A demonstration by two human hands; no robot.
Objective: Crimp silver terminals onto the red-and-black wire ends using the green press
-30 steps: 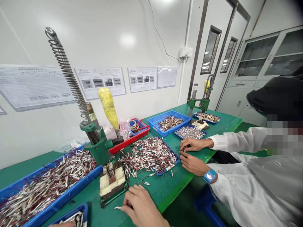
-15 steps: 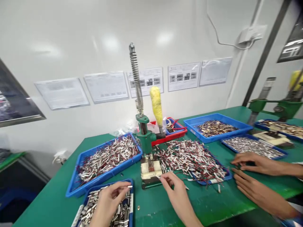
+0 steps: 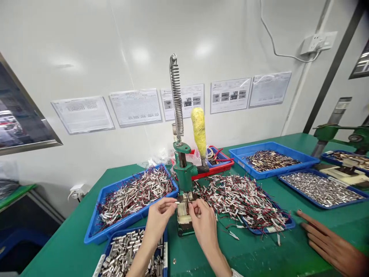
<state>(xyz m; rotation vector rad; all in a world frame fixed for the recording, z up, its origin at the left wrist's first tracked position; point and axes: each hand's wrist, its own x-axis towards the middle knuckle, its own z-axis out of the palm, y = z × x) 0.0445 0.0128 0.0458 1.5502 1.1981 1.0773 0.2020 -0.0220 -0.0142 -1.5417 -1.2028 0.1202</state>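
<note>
My left hand (image 3: 160, 214) pinches a small shiny metal sleeve (image 3: 177, 202) at the left side of the hand press (image 3: 184, 173). My right hand (image 3: 203, 222) is closed at the right of the press's pale base block (image 3: 183, 217), fingertips at the fixture under the ram. What those fingers hold is mostly hidden. Below my left wrist lies a blue tray (image 3: 165, 250) of metal sleeves. Right of the press is a heap of white pieces with red and dark wires (image 3: 239, 198). The press has a tall spring (image 3: 177, 100) and a yellow-wrapped handle (image 3: 198, 129).
More wired pieces fill a blue tray (image 3: 95, 225) at left. A red bin (image 3: 229, 165) stands behind the press. Trays of brass-coloured parts (image 3: 248, 174) and silver parts (image 3: 323, 206) lie at right, near a second press (image 3: 328, 132). Another person's hand (image 3: 331, 242) rests at the right edge.
My left hand has moved from above the sleeve tray up and right to the press. My right hand has moved up to its fixture. One of the other person's hands has left view.
</note>
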